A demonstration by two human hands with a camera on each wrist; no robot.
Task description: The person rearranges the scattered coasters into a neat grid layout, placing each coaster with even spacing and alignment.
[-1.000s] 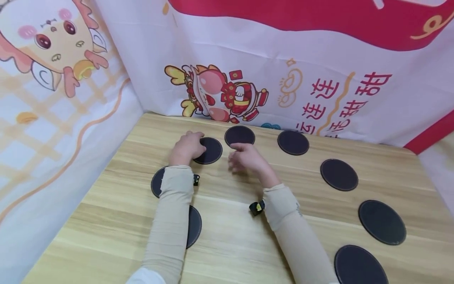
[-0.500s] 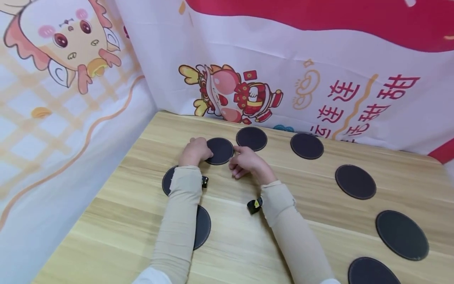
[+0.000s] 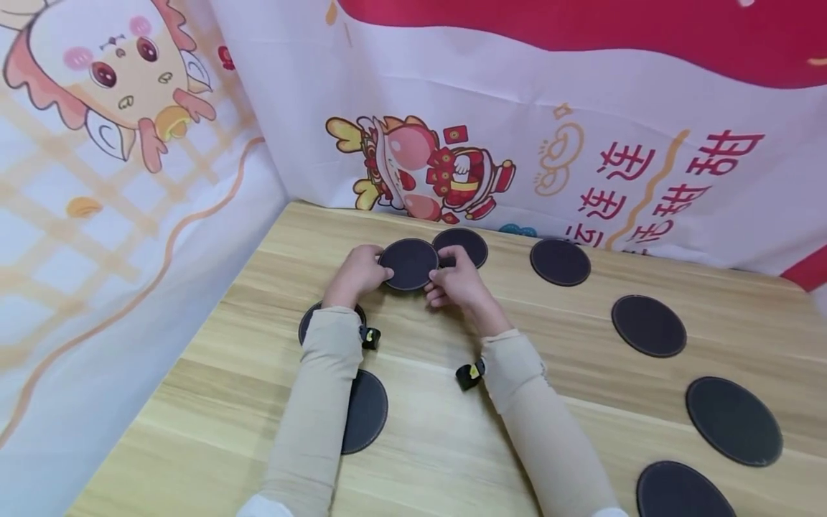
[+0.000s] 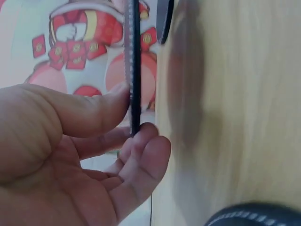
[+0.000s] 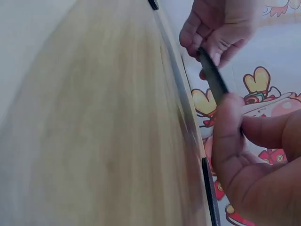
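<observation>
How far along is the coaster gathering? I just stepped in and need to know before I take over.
Barely begun, by the look of it. No stack shows anywhere. In hand: the left hand and right hand pinch one dark coaster by its edges, lifted off the wooden table. Left: seven more visible, lying singly, including the back coaster just behind it and the near coaster under the left forearm.

Both arms reach forward, sleeved to the wrists. The left hand point(image 3: 357, 274) and right hand point(image 3: 457, 282) face each other, fingers curled and pinching.
</observation>
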